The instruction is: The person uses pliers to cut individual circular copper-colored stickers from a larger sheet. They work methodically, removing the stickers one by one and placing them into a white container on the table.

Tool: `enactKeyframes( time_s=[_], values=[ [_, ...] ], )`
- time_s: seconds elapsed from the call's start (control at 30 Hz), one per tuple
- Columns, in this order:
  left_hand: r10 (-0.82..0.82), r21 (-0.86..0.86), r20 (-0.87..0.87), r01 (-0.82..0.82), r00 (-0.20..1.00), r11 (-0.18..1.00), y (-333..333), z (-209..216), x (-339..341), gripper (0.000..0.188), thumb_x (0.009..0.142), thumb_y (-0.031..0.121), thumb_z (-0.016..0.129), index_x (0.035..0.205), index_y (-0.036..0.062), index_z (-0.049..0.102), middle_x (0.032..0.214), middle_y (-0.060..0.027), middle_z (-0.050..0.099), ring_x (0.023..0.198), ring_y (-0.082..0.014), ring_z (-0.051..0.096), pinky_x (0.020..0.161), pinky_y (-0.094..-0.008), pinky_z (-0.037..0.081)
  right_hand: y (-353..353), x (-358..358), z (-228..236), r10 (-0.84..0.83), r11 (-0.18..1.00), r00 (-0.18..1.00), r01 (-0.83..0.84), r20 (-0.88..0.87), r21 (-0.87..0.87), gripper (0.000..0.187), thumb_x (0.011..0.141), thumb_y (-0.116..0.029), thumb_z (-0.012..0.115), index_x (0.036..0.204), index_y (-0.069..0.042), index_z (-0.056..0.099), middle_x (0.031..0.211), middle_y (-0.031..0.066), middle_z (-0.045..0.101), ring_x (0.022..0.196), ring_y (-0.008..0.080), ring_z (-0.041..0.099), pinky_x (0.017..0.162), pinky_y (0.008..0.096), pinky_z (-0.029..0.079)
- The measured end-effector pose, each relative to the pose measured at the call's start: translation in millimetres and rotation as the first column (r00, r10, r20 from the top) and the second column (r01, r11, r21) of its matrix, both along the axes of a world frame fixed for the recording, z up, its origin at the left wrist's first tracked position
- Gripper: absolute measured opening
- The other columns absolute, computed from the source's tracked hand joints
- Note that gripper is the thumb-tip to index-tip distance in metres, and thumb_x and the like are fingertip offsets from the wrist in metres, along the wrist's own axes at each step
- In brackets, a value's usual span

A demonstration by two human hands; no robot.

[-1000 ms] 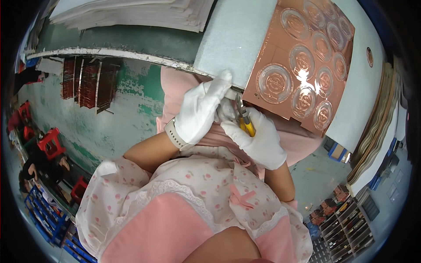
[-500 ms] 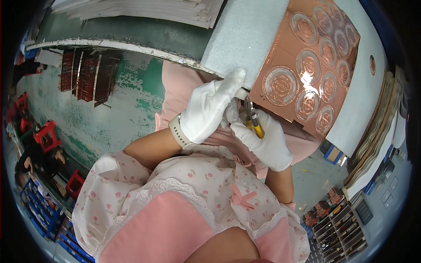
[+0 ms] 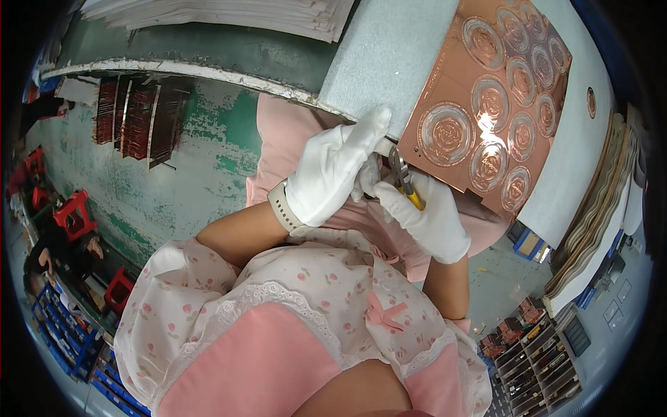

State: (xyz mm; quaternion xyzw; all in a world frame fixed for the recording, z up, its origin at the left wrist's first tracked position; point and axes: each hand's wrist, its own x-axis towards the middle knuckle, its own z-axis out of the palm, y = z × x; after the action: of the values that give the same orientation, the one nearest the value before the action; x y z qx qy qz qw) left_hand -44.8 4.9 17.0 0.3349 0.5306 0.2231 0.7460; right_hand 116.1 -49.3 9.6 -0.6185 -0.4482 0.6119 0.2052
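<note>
My right hand (image 3: 432,221), in a white glove, is closed round small pliers (image 3: 400,170) with yellow handles. The pliers' metal jaws point up at the near left corner of a copper-coloured plate (image 3: 432,167) bearing several round embossed designs. Beside them, my white-gloved left hand (image 3: 332,170) is at the table's edge, its index finger stretched along the pale foam sheet (image 3: 379,62). Its other fingers curl below the edge, next to the pliers; whatever they pinch is hidden. Greyish worn glove fingertips show between the two hands.
The plate lies on the pale sheet, partly overhanging the table edge (image 3: 208,73). Stacked white sheets (image 3: 229,14) lie at the far left. On the right stand layered boards (image 3: 590,201) and a blue bin (image 3: 531,244). A rack (image 3: 139,121) and red stools (image 3: 75,215) stand at left.
My right hand and the pliers have shifted slightly right, and less of the yellow handles shows. The left hand has hardly moved.
</note>
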Motion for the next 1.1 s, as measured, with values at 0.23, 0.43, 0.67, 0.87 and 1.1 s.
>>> enactKeyframes(
  time_s=[0.23, 0.43, 0.67, 0.87, 1.1],
  values=[
    [0.047, -0.041, 0.016, -0.046, 0.999, 0.998, 0.0, 0.8, 2.3, 0.058, 0.085, 0.054, 0.044, 0.079, -0.0012, 0.061, 0.049, -0.0025, 0.049, 0.043, -0.0068, 0.047, 0.041, -0.0184, 0.036, -1.9, -2.7, -0.8, 0.1, 0.976, 0.977, -0.133, 0.189, 0.174, 0.036, 0.076, -0.032, 0.067, 0.083, 0.003, 0.06, 0.061, 0.0099, 0.057, 0.056, 0.019, 0.054, 0.055, 0.0304, 0.044],
    [0.022, -0.145, -0.031, -0.026, 0.999, 0.989, 3.9, 3.1, 4.5, 0.043, 0.08, 0.042, 0.061, 0.066, 0.0013, 0.059, 0.045, 0.0, 0.046, 0.037, -0.0052, 0.041, 0.036, -0.0188, 0.031, -11.8, 3.8, -4.7, 0.169, 0.88, 0.905, -0.317, 0.389, 0.354, 0.032, 0.074, -0.031, 0.067, 0.078, 0.0, 0.057, 0.064, 0.0129, 0.057, 0.061, 0.0305, 0.057, 0.055, 0.037, 0.045],
    [-0.174, -0.15, 0.014, 0.175, 0.985, 0.973, 2.7, 6.6, 21.3, 0.044, 0.079, 0.041, 0.063, 0.057, 0.0034, 0.054, 0.043, -0.0009, 0.046, 0.036, -0.006, 0.042, 0.035, -0.0204, 0.033, -35.1, -5.6, -39.5, -0.211, 0.761, 0.889, -0.111, 0.406, 0.639, 0.023, 0.072, -0.022, 0.068, 0.067, -0.005, 0.053, 0.058, 0.0102, 0.054, 0.053, 0.0307, 0.053, 0.05, 0.0393, 0.042],
    [-0.116, -0.145, 0.0, 0.115, 0.993, 0.983, 3.1, 4.2, 35.2, 0.042, 0.077, 0.036, 0.066, 0.054, 0.0042, 0.053, 0.041, -0.0008, 0.045, 0.033, -0.006, 0.039, 0.033, -0.0207, 0.029, -41.5, -4.1, -49.9, -0.297, 0.771, 0.882, -0.005, 0.366, 0.637, 0.016, 0.072, -0.017, 0.066, 0.071, -0.005, 0.055, 0.059, 0.0098, 0.054, 0.051, 0.0296, 0.053, 0.048, 0.0383, 0.042],
    [-0.038, -0.125, 0.008, 0.038, 0.999, 0.991, -3.1, 4.2, 40.3, 0.041, 0.079, 0.033, 0.065, 0.051, 0.0064, 0.051, 0.041, 0.0011, 0.045, 0.033, -0.0046, 0.038, 0.033, -0.0201, 0.028, -43.8, -6.0, -63.0, -0.274, 0.792, 0.901, 0.013, 0.337, 0.61, 0.013, 0.069, -0.007, 0.065, 0.066, -0.003, 0.053, 0.057, 0.0119, 0.052, 0.05, 0.0303, 0.052, 0.047, 0.037, 0.04]
  ],
)
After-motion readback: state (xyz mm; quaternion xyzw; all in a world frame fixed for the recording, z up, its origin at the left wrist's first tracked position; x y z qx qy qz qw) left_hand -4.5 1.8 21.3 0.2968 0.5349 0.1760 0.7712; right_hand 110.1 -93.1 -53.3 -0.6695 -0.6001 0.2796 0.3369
